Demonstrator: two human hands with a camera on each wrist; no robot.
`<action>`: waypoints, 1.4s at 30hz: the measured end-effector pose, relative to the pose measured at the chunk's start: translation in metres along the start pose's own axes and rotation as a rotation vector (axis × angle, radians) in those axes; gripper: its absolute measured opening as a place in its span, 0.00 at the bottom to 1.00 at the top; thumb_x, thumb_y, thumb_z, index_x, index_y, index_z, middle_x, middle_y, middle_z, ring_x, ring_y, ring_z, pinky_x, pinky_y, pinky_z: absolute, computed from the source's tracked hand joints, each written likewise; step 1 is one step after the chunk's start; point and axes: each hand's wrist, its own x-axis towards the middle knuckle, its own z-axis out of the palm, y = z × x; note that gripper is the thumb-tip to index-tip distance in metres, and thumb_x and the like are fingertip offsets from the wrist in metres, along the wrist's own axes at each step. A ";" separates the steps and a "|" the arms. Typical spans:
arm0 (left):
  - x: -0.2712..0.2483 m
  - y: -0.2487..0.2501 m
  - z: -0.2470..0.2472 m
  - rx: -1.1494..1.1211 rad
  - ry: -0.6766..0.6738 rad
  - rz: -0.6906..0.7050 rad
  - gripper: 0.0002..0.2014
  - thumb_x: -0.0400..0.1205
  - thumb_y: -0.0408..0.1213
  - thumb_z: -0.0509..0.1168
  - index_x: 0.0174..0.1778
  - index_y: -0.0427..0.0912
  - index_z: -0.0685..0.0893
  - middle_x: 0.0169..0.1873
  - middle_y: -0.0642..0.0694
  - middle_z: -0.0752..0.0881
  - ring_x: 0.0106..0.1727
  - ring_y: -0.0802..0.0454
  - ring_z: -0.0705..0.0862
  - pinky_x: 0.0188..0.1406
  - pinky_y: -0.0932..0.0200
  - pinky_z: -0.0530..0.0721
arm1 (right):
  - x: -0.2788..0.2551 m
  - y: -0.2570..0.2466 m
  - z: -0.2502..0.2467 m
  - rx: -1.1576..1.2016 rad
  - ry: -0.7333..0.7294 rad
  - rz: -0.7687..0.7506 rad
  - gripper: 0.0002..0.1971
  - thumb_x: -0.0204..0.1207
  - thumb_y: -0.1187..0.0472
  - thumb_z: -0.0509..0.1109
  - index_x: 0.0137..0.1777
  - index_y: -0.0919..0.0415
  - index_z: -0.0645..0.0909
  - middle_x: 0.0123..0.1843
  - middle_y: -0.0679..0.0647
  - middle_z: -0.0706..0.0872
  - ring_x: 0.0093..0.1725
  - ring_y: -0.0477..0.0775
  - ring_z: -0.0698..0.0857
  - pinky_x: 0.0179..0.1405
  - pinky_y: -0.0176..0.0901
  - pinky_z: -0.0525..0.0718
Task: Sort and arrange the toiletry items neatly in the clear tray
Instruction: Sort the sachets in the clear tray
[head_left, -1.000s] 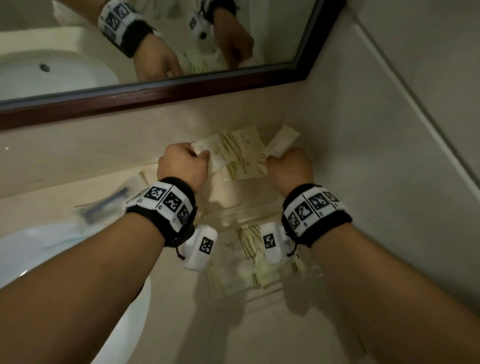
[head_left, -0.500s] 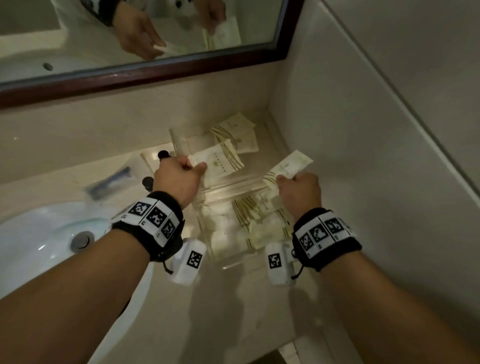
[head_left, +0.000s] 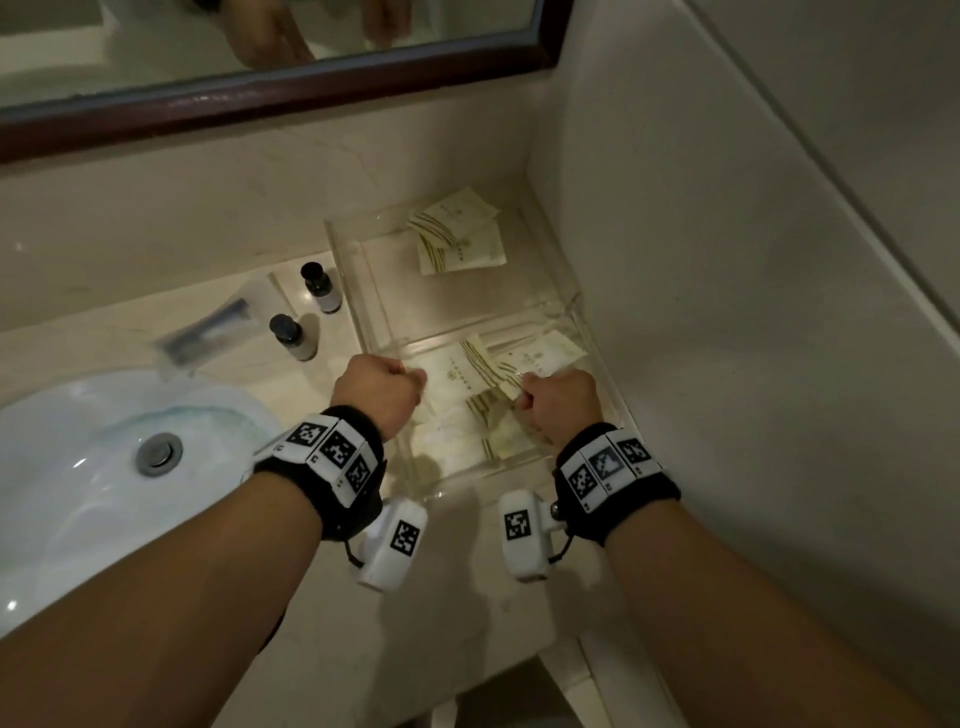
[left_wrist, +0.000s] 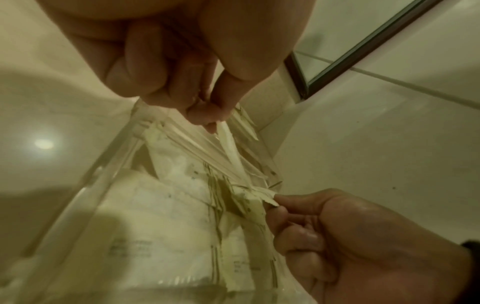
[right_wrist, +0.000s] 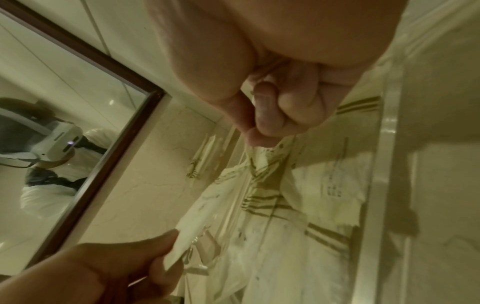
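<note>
A clear tray (head_left: 363, 291) sits in the counter's right corner, split into a far and a near compartment. Two cream sachets (head_left: 457, 236) lie in the far compartment. Several sachets (head_left: 467, 431) are piled in the near one. My left hand (head_left: 379, 387) pinches a cream sachet (head_left: 457, 371) by its left edge over the near compartment. My right hand (head_left: 558, 402) pinches another sachet (head_left: 545, 351) by its lower corner beside it. The left wrist view shows thumb and finger (left_wrist: 207, 115) nipping the packet edge (left_wrist: 228, 142); the right wrist view shows the same pinch (right_wrist: 259, 135).
Two small dark-capped bottles (head_left: 319, 286) (head_left: 291, 338) stand left of the tray. A clear-wrapped dark item (head_left: 208, 330) lies further left, above the white basin (head_left: 104, 467). A wood-framed mirror (head_left: 291, 98) runs along the back; the tiled wall (head_left: 727, 312) hems in the right side.
Both hands have come down and toward me from the far compartment to the near one, each still pinching its sachet. Two sachets stayed behind in the far compartment.
</note>
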 end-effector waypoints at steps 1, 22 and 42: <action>0.002 -0.002 0.001 0.043 0.001 -0.007 0.14 0.78 0.40 0.68 0.27 0.40 0.84 0.29 0.43 0.85 0.36 0.41 0.83 0.36 0.57 0.75 | 0.000 0.001 0.000 -0.012 0.006 -0.003 0.19 0.80 0.63 0.69 0.26 0.64 0.80 0.22 0.52 0.82 0.11 0.40 0.74 0.18 0.33 0.70; 0.005 0.030 -0.017 0.475 0.150 0.077 0.25 0.78 0.65 0.67 0.54 0.46 0.86 0.43 0.45 0.82 0.51 0.38 0.86 0.51 0.45 0.87 | 0.015 -0.028 0.000 -0.054 0.029 -0.033 0.21 0.78 0.48 0.73 0.31 0.64 0.86 0.23 0.51 0.85 0.19 0.47 0.80 0.30 0.41 0.81; 0.099 0.126 -0.015 0.490 0.202 0.344 0.17 0.75 0.50 0.73 0.58 0.52 0.87 0.57 0.45 0.87 0.56 0.40 0.85 0.55 0.47 0.86 | 0.089 -0.119 0.021 -0.135 0.046 -0.033 0.21 0.64 0.49 0.74 0.48 0.67 0.87 0.43 0.59 0.92 0.36 0.58 0.89 0.28 0.35 0.77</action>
